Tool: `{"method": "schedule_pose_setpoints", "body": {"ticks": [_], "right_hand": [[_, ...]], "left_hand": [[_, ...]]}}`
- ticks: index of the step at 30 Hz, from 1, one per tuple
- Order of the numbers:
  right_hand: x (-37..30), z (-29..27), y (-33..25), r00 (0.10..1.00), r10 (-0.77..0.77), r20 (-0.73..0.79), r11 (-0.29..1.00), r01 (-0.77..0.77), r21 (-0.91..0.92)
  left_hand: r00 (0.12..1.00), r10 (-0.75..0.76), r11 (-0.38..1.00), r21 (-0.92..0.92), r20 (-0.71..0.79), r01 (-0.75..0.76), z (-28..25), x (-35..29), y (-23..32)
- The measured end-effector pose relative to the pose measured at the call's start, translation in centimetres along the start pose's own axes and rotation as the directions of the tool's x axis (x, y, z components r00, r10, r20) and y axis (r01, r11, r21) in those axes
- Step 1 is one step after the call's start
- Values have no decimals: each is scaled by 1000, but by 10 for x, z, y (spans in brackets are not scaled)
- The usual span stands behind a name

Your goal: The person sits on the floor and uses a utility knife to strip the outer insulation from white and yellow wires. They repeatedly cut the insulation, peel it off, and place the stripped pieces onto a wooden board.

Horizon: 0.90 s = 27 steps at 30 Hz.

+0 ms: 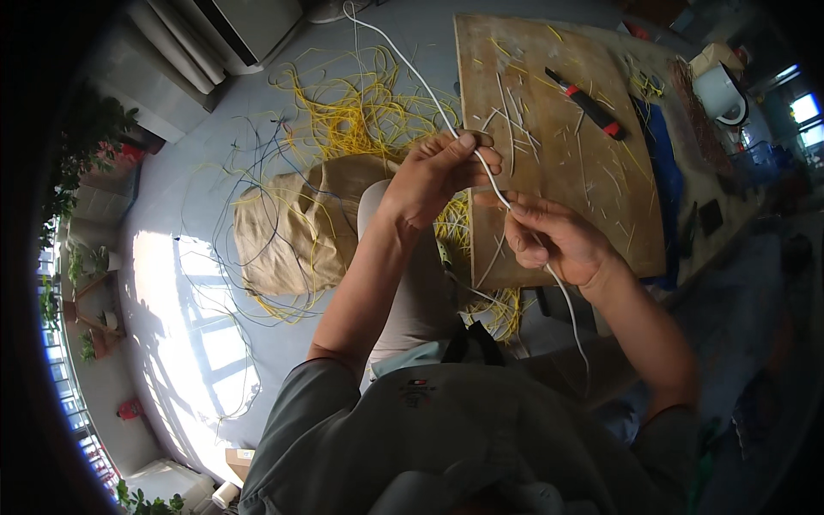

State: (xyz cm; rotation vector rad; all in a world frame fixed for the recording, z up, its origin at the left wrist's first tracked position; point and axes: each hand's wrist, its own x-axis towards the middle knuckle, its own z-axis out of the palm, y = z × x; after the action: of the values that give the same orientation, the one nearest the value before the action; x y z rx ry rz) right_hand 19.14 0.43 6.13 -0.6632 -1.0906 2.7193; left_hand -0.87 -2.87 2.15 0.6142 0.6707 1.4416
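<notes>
A white cable [418,75] runs from the floor at the top, through both of my hands, and hangs down past my right wrist. My left hand [442,172] pinches it between thumb and fingers, above my knee at the board's left edge. A little lower and to the right, my right hand [554,236] is closed round the same cable. A short stretch of it shows between the two hands. On the wooden board [549,172] beyond them lies a red and black utility knife [588,105], among several white and yellow scraps.
Tangled yellow wire [360,112] spreads over the floor at the far left, beside a tan cloth sack [287,227] with dark loops of wire. A blue sheet [657,163] shows past the board's right edge. A white appliance [721,93] stands at the far right.
</notes>
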Motion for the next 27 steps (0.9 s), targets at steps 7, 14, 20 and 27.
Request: {"method": "schedule_pose_setpoints", "body": {"ticks": [7,14,20,27], "right_hand": [[-3,0,17,977,-212,-39,977,212,9],[-13,19,0,972,-204,-121,935,157,-319],[-17,-6,3,990,-113,-84,993,111,-30],[-25,-5,2,985,-125,-121,991,129,30]], "left_hand": [[995,-57,937,-339,81,82,3,3,-18],[984,-135,988,-62,113,143,4,13,1],[994,-76,994,-68,78,82,14,17,-11],[997,-73,990,-123,15,74,17,14,0]]}}
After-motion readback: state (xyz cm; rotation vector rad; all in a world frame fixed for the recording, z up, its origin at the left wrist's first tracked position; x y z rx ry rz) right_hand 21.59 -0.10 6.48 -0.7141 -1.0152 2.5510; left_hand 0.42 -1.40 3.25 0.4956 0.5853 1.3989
